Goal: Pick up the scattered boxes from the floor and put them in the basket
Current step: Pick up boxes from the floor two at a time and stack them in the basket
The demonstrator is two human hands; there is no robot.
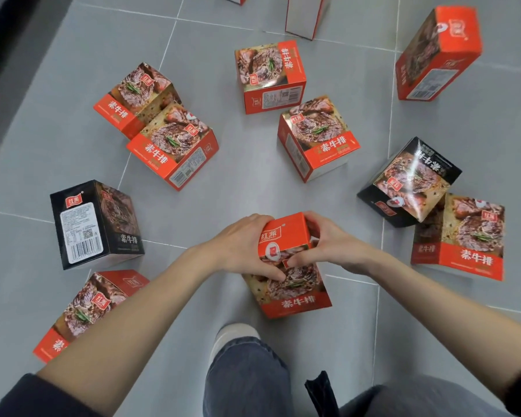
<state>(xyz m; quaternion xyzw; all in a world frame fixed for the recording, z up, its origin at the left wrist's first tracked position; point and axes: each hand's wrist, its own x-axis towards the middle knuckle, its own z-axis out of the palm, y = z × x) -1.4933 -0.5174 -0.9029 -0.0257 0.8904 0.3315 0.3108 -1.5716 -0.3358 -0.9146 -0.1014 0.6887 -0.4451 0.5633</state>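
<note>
Both your hands clamped on one red box, 6 o'clock, low centre.

Your left hand [241, 248] and right hand [331, 245] wrap fingers [271, 273] around the red box [286, 266] over the grey tile floor [253, 182]. Black box [94, 224] at 9 o'clock, second black box [409, 182] at 3; other red boxes scattered around.

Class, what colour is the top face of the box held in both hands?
Orange-red, with a white logo; the head view shows the box between the left hand and right hand.
</note>
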